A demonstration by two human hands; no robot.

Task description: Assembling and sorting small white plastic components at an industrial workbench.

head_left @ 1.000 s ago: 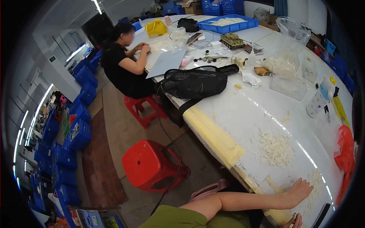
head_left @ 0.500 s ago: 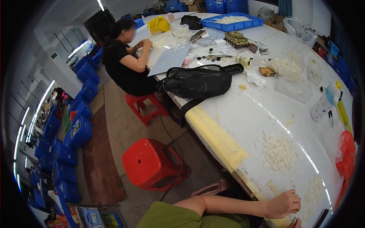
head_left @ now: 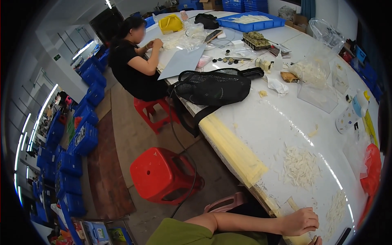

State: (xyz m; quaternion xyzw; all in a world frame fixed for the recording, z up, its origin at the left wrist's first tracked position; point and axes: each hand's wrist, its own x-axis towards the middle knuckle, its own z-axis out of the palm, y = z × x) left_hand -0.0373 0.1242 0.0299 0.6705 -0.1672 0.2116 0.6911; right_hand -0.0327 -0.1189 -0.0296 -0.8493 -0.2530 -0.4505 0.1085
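My left hand point(head_left: 301, 221) is at the near edge of the white table, its fingers curled closed; whatever they may hold is too small or hidden. Just below it, at the picture's lower edge, only the bunched fingertips of my right hand point(head_left: 316, 241) show, and what they pinch cannot be made out. Ahead of my left hand lies a loose pile of small off-white slivers point(head_left: 301, 167). More thin slivers point(head_left: 336, 210) are scattered to the right of my hands. A flat tan strip point(head_left: 292, 203) lies at the table edge beside my left wrist.
Yellow tape point(head_left: 232, 149) covers part of the table's edge. A black mesh bag point(head_left: 214, 87), a model tank point(head_left: 256, 41), a blue tray point(head_left: 250, 22) and a cup point(head_left: 347, 118) stand farther off. Red stools point(head_left: 157, 175) are on the floor; a co-worker point(head_left: 132, 61) sits at the far left.
My left hand has shifted slightly to the left and up, its fingers still curled. My right fingertips remain close below it. The whole view has tilted a little.
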